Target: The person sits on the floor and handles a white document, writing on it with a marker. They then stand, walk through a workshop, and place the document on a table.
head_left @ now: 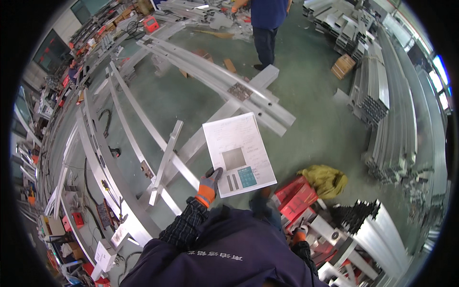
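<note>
My left hand, in an orange glove with dark fingertips, grips the lower left edge of a white printed sheet of paper. The sheet carries lines of writing, a grey square, a teal block and two dark bars. Low on the right, my right hand, also in an orange glove, hangs beside my body near a silver metal profile and a red box. Its fingers are too small and partly hidden to read.
Long aluminium profiles rest across beams ahead. Stacks of profiles line the right side, with a cardboard box near them. A yellow-green cloth lies by the red box. Another person stands at the far side.
</note>
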